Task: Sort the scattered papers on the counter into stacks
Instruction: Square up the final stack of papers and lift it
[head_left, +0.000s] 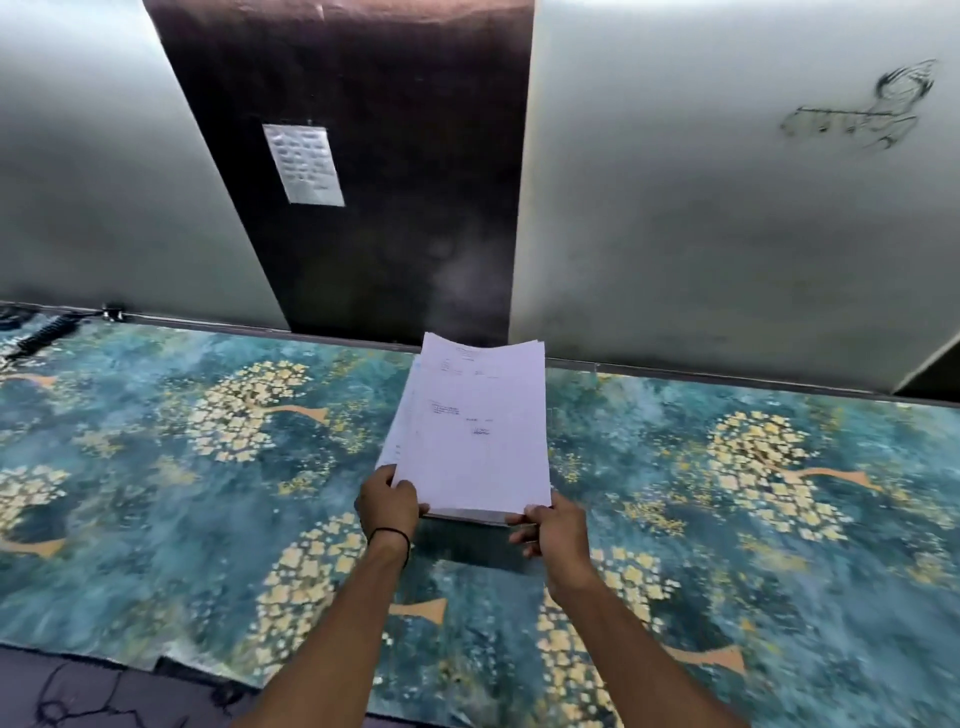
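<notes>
A stack of white printed papers (475, 431) is held a little above the counter, its shadow dark on the cloth below the near edge. My left hand (387, 504) grips the stack's near left corner, thumb on the top sheet. At the near right corner my right hand (553, 530) pinches the stack, thumb on top and fingers underneath. The top sheet shows a few lines of small print. The counter is covered with a blue-green cloth (156, 467) patterned with yellow trees.
A pale wall with a dark brown panel (374, 171) rises behind the counter. A small printed notice (304, 163) hangs on the panel. A dark coiled cable (36, 338) lies at the far left. The cloth's near edge (156, 662) ends at the lower left.
</notes>
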